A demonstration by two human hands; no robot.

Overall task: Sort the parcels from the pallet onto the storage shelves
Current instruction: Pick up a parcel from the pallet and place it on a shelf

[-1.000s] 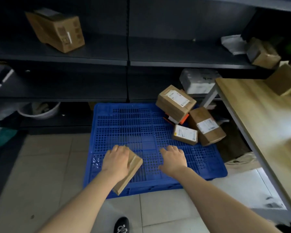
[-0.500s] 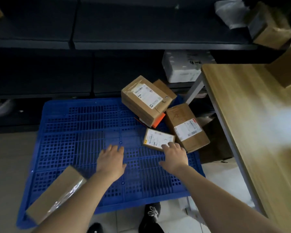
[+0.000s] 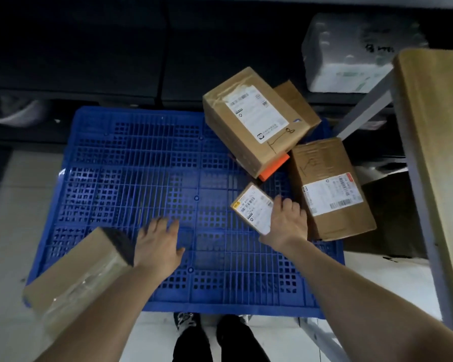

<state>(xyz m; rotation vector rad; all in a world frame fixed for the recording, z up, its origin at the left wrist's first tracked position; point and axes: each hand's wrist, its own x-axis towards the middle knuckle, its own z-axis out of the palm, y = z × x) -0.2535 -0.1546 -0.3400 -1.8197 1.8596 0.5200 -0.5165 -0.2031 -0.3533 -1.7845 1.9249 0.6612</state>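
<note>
A blue plastic pallet (image 3: 141,178) lies on the floor below dark shelves (image 3: 89,61). My right hand (image 3: 285,223) grips the right edge of a small flat labelled parcel (image 3: 251,207), which sits tilted on the pallet. My left hand (image 3: 157,244) hovers open over the bare grid, holding nothing. A long brown taped parcel (image 3: 76,273) lies at the pallet's front left corner, beside my left forearm. A large labelled box (image 3: 251,118) rests on an orange item (image 3: 273,165) at the back right. Another labelled box (image 3: 330,189) lies just right of my right hand.
A wooden table (image 3: 434,126) with a grey metal leg (image 3: 364,108) stands close on the right. A white wrapped package (image 3: 351,56) sits on the low shelf behind. A further brown box (image 3: 296,100) is behind the large one. My shoes (image 3: 186,320) stand at the pallet's front edge.
My left hand let go of the long brown parcel, which now lies at the pallet's front left. My right hand reached forward, took hold of the small flat parcel and turned it.
</note>
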